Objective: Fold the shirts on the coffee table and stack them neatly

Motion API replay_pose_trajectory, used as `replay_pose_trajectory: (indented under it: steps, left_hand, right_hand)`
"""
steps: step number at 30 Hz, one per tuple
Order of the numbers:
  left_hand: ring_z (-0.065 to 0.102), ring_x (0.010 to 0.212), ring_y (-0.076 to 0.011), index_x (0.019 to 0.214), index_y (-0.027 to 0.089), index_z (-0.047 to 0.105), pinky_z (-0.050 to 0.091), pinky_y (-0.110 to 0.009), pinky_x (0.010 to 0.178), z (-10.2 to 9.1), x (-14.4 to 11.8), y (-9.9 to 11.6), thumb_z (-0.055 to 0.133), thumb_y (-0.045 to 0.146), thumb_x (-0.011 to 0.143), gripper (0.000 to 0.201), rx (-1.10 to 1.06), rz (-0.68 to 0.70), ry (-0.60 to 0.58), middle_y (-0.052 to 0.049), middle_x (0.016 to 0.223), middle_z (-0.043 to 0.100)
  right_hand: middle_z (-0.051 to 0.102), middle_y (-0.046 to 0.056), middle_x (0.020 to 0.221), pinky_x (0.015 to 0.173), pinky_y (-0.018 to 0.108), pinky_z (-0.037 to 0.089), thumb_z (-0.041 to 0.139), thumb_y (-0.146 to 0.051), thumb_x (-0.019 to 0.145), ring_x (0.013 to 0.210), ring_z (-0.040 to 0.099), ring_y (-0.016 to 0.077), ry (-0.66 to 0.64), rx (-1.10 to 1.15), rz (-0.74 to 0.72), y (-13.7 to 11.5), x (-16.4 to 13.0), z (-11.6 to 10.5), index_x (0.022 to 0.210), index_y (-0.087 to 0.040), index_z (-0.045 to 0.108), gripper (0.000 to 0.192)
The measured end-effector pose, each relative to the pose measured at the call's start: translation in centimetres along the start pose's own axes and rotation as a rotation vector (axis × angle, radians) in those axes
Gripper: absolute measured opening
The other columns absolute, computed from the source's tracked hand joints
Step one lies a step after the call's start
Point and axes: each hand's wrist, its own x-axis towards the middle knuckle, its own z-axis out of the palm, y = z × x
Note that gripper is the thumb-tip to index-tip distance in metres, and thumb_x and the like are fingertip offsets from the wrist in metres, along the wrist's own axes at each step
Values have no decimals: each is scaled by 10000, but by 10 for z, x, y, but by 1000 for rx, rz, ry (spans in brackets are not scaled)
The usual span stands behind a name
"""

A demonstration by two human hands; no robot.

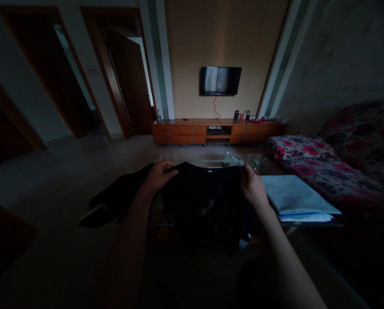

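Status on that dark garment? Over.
Left hand, right hand: both gripping dark garment by its upper edge. Garment spread between them. Pale-blue folded cloth to the right; nothing seen blocking.

Open air lies above the dark garment [198, 189]; folded cloth [298, 194] flanks the right hand [254, 186].

Between your left hand [161, 175] and your right hand [254, 186] you hold a black top [198, 193] by its upper edge, roughly at the shoulders. It is spread sideways in front of you, the neckline away from you, with a small pale triangular mark [210, 171] near the middle of that edge. The body drops toward you in loose, uneven folds, a faint greyish patch [208, 207] on it; its lower part fades into shadow. Dark cloth [121, 198] with a pale strip spreads beyond your left hand; whether it joins the top is unclear.
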Motion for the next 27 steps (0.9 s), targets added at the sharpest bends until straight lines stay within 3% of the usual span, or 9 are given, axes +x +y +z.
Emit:
replay_pose_trajectory:
  steps: [4, 8, 11, 14, 17, 20, 24, 27]
  left_hand:
    - [661, 815, -209, 877, 236, 658, 493, -287, 744, -7, -2, 6, 787, 355, 702, 248, 64, 67, -29, -9, 854, 696]
    - [676, 892, -255, 914, 242, 723, 495, -323, 823, -23, -5, 15, 788, 339, 695, 249, 166, 54, -45, -45, 909, 744]
    - [661, 761, -255, 732, 245, 740, 490, -326, 788, -41, -2, 29, 813, 313, 660, 123, 246, -5, -51, -37, 737, 726]
    - [620, 641, -222, 608, 244, 712, 478, -296, 687, -59, 3, 48, 841, 294, 634, 141, 226, -14, -66, -10, 611, 672]
    - [630, 677, -209, 684, 228, 744, 471, -271, 646, -71, 3, 70, 826, 348, 671, 146, 139, -23, -143, -7, 683, 701]
    - [633, 715, -197, 806, 193, 753, 485, -275, 652, -78, -1, 95, 747, 435, 765, 246, 160, 13, -222, -21, 775, 724]
    - [625, 723, -176, 889, 165, 735, 478, -270, 631, -89, -8, 132, 646, 512, 863, 359, 288, 124, -137, -42, 815, 713]
    - [636, 704, -183, 891, 178, 750, 477, -272, 606, -104, -15, 163, 638, 546, 863, 386, 389, 70, -215, -50, 799, 715]
  right_hand:
    - [642, 49, 839, 740, 319, 481, 415, -469, 962, 796, 599, 221, -35, 226, -22, -17, 12, -13, 940, -246, 562, 268]
    - [685, 38, 916, 691, 299, 517, 627, -509, 846, 820, 631, 214, -312, 457, 20, -38, 19, -37, 983, -230, 599, 312]
    - [721, 43, 921, 681, 311, 530, 756, -444, 727, 822, 654, 231, -581, 423, -31, -43, 26, -56, 991, -222, 668, 357]
    - [683, 22, 689, 558, 275, 455, 801, -509, 664, 640, 585, 182, -750, 229, -53, -36, 38, -71, 754, -204, 694, 336]
    - [614, 3, 589, 509, 253, 375, 801, -630, 631, 565, 500, 137, -667, 161, -47, -31, 52, -85, 644, -192, 648, 464]
    - [649, 21, 677, 557, 265, 419, 788, -710, 627, 627, 547, 157, -556, 252, -25, -38, 60, -104, 735, -183, 657, 554]
    - [662, 43, 795, 659, 307, 479, 705, -739, 729, 758, 603, 207, -352, 257, -87, -63, 70, -136, 843, -201, 627, 556]
    - [644, 48, 832, 706, 337, 494, 637, -699, 807, 815, 602, 232, -223, 137, -204, -86, 81, -159, 884, -221, 596, 486]
